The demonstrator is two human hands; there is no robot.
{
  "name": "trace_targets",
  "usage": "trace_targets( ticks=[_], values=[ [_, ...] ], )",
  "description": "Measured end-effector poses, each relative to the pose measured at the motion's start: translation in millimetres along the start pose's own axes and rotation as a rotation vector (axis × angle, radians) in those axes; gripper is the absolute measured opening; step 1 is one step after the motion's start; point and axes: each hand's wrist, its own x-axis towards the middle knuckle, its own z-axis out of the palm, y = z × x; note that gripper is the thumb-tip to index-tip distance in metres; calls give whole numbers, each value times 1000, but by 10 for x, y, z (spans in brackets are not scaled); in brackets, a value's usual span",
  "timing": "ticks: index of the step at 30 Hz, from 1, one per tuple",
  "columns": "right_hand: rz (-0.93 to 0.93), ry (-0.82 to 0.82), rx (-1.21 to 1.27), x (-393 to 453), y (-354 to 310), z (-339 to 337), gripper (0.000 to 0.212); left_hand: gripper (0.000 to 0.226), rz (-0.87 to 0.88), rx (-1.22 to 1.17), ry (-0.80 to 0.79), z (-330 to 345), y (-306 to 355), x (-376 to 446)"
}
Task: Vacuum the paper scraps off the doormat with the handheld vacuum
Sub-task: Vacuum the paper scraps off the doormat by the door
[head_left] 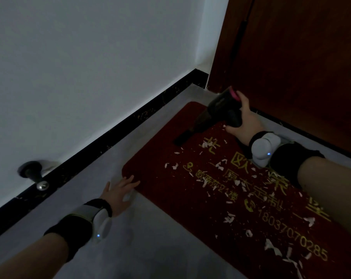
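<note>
A dark red doormat [170,188] with gold lettering lies on the grey floor, strewn with white paper scraps [229,218] across its middle and near end. My right hand [244,121] grips the handle of a black handheld vacuum [216,109] with a pink band at its rear. Its flat nozzle [183,137] touches the mat near the far corner. My left hand [120,190] lies flat with straight fingers on the mat's left edge, holding nothing.
A white wall with a black skirting board [110,135] runs along the left. A doorstop [34,174] sticks out from the wall low down. A dark brown door [291,57] stands right behind the mat. Grey floor [150,248] lies to the near left.
</note>
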Motion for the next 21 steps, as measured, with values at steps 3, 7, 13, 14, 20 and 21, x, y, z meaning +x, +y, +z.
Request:
trace_targets(
  ticks=[3, 7, 13, 14, 20, 21],
  values=[
    [33, 103, -56, -8, 113, -76, 99, 72, 5, 4, -9, 3, -12, 17],
    [65, 23, -9, -28, 279, -196, 101, 71, 11, -12, -9, 34, -42, 29],
    [40, -192, 20, -199, 316, -251, 96, 69, 8, -21, 6, 23, -23, 11],
    [43, -236, 30, -216, 299, -222, 96, 69, 4, -22, 6, 17, -15, 9],
    [-10, -402, 32, -296, 159, -163, 95, 67, -2, -3, -31, -34, 42, -11],
    [-15, -384, 29, -287, 125, -173, 95, 67, -2, 10, -42, -45, 47, -16]
  ],
)
